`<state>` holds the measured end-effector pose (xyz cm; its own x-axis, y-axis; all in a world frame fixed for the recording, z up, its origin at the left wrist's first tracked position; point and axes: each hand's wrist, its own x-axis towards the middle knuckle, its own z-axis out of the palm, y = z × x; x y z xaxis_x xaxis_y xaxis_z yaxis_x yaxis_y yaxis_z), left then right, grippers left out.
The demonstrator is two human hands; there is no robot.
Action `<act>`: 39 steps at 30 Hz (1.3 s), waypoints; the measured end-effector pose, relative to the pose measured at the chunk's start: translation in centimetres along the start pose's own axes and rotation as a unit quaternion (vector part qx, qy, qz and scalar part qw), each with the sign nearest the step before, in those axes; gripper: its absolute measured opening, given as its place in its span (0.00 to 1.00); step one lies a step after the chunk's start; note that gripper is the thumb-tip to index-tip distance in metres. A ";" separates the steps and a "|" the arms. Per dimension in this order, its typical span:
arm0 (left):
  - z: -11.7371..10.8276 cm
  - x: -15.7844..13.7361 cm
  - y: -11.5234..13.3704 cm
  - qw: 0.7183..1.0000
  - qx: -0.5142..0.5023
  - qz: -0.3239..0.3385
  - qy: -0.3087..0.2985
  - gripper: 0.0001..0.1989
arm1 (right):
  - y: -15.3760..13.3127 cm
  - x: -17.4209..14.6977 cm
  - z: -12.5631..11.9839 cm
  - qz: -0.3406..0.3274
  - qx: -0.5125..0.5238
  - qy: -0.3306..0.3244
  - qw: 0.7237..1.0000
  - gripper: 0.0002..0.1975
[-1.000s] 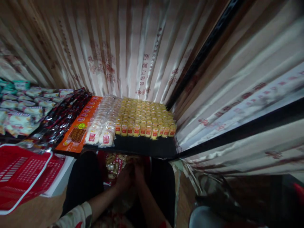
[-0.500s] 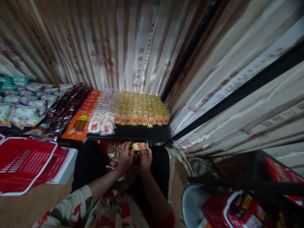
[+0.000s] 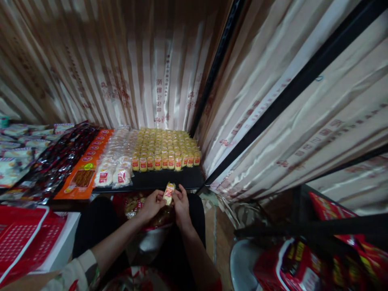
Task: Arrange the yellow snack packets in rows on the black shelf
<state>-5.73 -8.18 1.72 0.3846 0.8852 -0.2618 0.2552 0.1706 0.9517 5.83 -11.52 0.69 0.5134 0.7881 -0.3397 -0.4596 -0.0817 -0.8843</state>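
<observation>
A small yellow wrapped snack cake (image 3: 168, 194) with a red label is held upright, slightly tilted, between my two hands above my lap. My left hand (image 3: 153, 205) pinches its left side with closed fingers. On the other side, my right hand (image 3: 182, 207) grips its right edge, fingers bent. Just beyond, rows of matching yellow snack cakes (image 3: 165, 149) stand packed together on a black shelf (image 3: 163, 180). Below my hands, between my knees, a red container holds other wrapped pieces (image 3: 133, 205), partly hidden by my arms.
White round wrapped cakes (image 3: 113, 173), an orange snack packet (image 3: 80, 169) and dark shiny packets (image 3: 57, 161) line the shelf leftward. A red basket (image 3: 27, 234) is at lower left. Pale printed curtains (image 3: 151, 72) and black frame bars (image 3: 257, 125) close off the back and right.
The snack cake has turned from lying sideways to upright between my fingers. My view has swung right, so the shelf and goods appear further left and lower.
</observation>
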 end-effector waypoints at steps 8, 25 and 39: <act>0.1 4.0 2.9 0.998 -0.039 -0.011 -0.046 0.21 | -2.8 1.6 -1.9 -0.038 -0.042 -0.099 0.994 0.32; 6.1 11.5 7.7 0.990 0.082 0.102 0.053 0.11 | -3.5 4.6 -3.8 -0.344 -0.351 0.060 0.869 0.20; 11.2 15.8 10.3 0.933 0.307 0.178 0.060 0.14 | -3.5 8.7 -4.5 -0.303 -0.318 0.042 0.897 0.26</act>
<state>12.96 2.70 5.60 0.4489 0.8869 0.1093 0.6038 -0.3913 0.6945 15.18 -7.19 -0.62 0.5944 0.7586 0.2668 0.4164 -0.0065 -0.9092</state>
